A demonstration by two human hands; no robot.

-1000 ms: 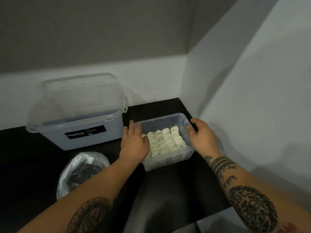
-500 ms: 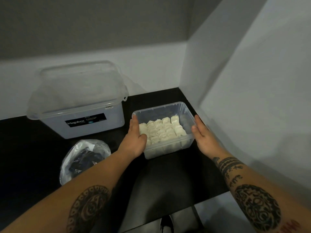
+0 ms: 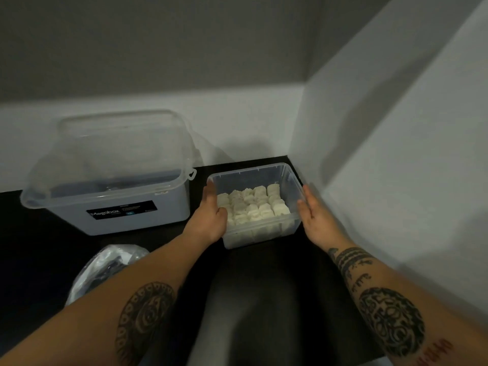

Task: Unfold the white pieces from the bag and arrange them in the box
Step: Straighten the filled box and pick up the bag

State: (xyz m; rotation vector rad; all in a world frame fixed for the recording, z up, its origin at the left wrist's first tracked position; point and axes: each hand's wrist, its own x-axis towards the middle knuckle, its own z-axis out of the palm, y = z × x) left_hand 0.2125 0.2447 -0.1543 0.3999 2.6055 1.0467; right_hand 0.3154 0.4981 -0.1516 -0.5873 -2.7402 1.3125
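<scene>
Item: white pieces (image 3: 253,206), small soft-looking squares, probably light and easy to crush or knock out of line, so each is best taken by an edge between fingertips. They are lying packed in close rows, filling most of the floor of the box (image 3: 260,235), with a bare strip showing at the back. The box, a clear thin-walled plastic tub, is sitting right of centre in the frame; it is likely to be light, smooth and a little flexible, so it is best held by both side walls at once. The left hand (image 3: 210,217) is lying flat against the left wall, fingers straight, thumb at the rim. The right hand (image 3: 315,216) is facing the right wall with its fingers straight; whether it is touching cannot be told. The bag (image 3: 105,268), crumpled clear plastic with dark contents, is lying at lower left. A large lidded tub (image 3: 118,207) is standing at left, all on a dark table (image 3: 277,286).
</scene>
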